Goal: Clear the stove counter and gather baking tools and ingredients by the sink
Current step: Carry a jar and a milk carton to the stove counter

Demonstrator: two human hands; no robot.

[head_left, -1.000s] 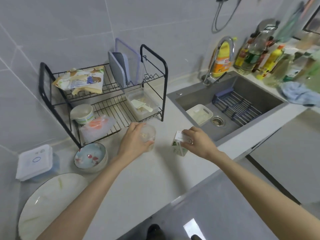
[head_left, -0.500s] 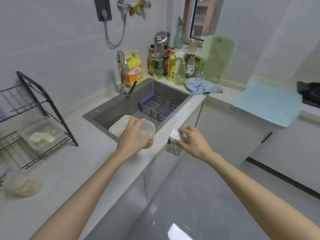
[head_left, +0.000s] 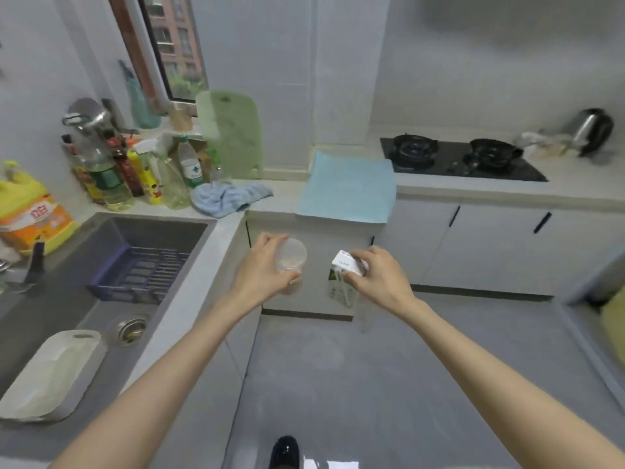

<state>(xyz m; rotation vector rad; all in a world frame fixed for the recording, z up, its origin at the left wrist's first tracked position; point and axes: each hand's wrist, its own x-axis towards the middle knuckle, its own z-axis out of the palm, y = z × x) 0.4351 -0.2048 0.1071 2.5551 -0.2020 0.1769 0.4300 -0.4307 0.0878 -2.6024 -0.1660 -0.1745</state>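
My left hand grips a clear plastic cup with something pale inside, held in the air over the floor past the sink counter's end. My right hand holds a small white and green carton by its top, level with the cup. The black gas stove lies on the far counter at the upper right. The grey sink is at the left, with a white tray and a blue rack in it.
Bottles, a yellow detergent jug and a blue cloth crowd the corner behind the sink. A green cutting board leans on the wall. A light blue mat covers the counter corner. A kettle and wrappers sit right of the stove.
My view has swung right, from the dish rack past the sink to the stove counter. Both hands have lifted the cup and the carton off the counter and carried them along.
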